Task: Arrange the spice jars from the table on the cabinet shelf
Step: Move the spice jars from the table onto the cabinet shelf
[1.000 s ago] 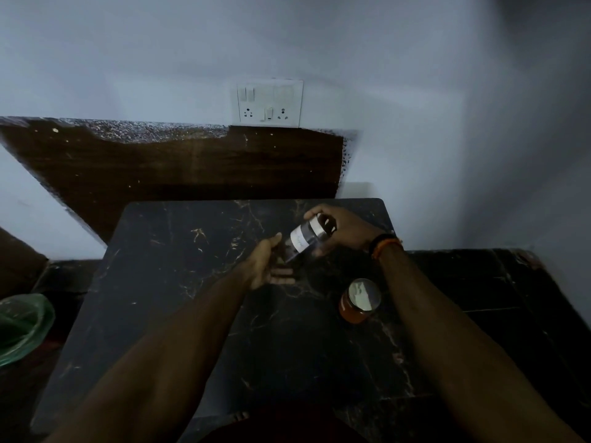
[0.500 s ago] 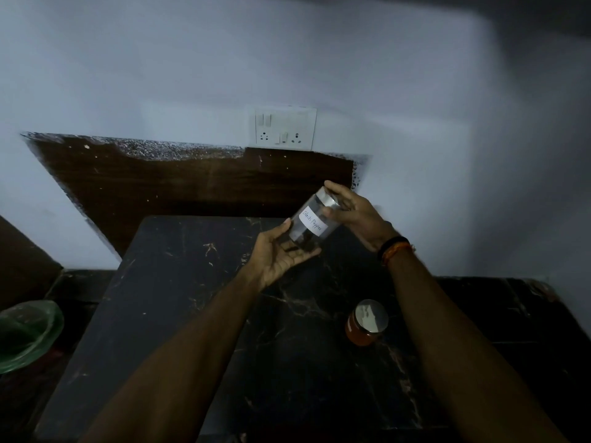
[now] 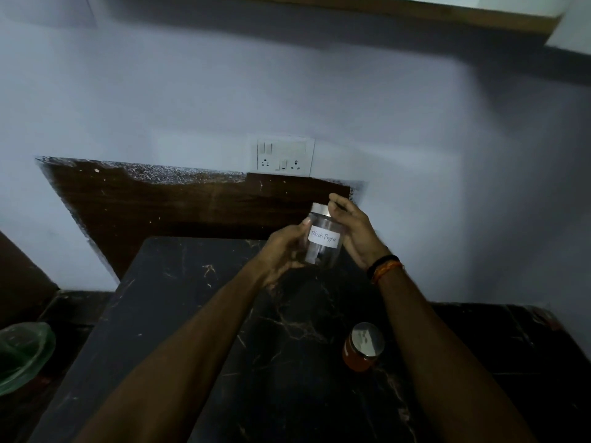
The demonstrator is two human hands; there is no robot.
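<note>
- Clear glass jar (image 3: 323,239) with a silver lid (image 3: 320,209) is held in the air above the far end of the table, in front of the brown wall panel.
- Its long axis stands close to upright, lid end up and tipped slightly left; the white label (image 3: 323,239), handwritten "Black Pepper", faces the camera.
- Left hand (image 3: 283,251) cups the jar's lower left side, fingers curled round the glass, thumb up along the side.
- Right hand (image 3: 353,231) grips the jar's right side, fingers wrapped behind it near the lid; a black and orange band (image 3: 385,266) circles that wrist.
- Orange jar (image 3: 363,346) with a silver lid stands upright on the table, near the right forearm, well apart from the held jar.
- Black marble table (image 3: 179,314) with pale veins fills the lower view.
- Brown panel (image 3: 179,203) lies against the pale wall (image 3: 192,91) behind the table; a white switch plate (image 3: 284,156) sits just above its top edge.
- Wooden shelf edge (image 3: 415,11) runs along the top of the view.
- Green bowl (image 3: 22,356) sits low at far left, beside the table.
</note>
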